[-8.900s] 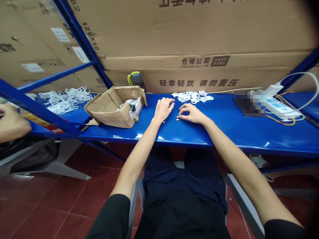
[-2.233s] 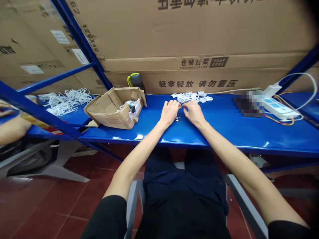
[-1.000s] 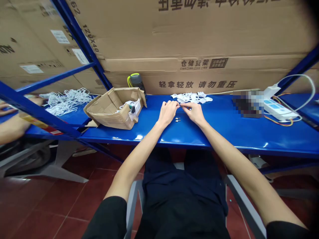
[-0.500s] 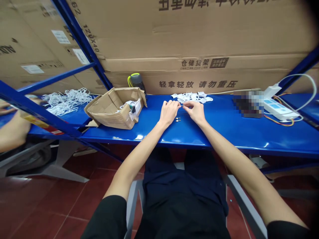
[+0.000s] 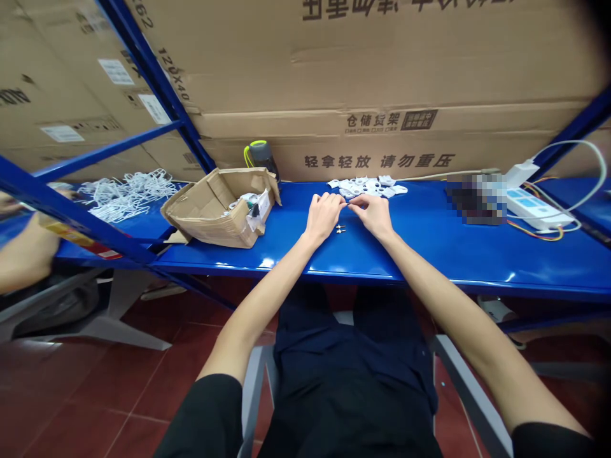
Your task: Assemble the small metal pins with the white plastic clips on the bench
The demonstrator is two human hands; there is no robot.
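My left hand (image 5: 323, 215) and my right hand (image 5: 375, 214) rest side by side on the blue shelf (image 5: 429, 248), fingertips meeting in a pinch around a small white part I can barely see. Two small metal screws (image 5: 340, 228) lie on the shelf between my wrists. Just beyond my fingers sits a pile of white plastic parts (image 5: 365, 186).
An open cardboard box (image 5: 219, 205) with bagged parts lies to the left, a dark bottle (image 5: 260, 154) behind it. White wire hooks (image 5: 126, 189) are heaped far left. A power strip (image 5: 537, 207) with cables is at right. Another person's arm (image 5: 21, 254) shows at the left edge.
Both hands moved from apart on the shelf to together, fingertips pinched. Over the last second they have hardly shifted.
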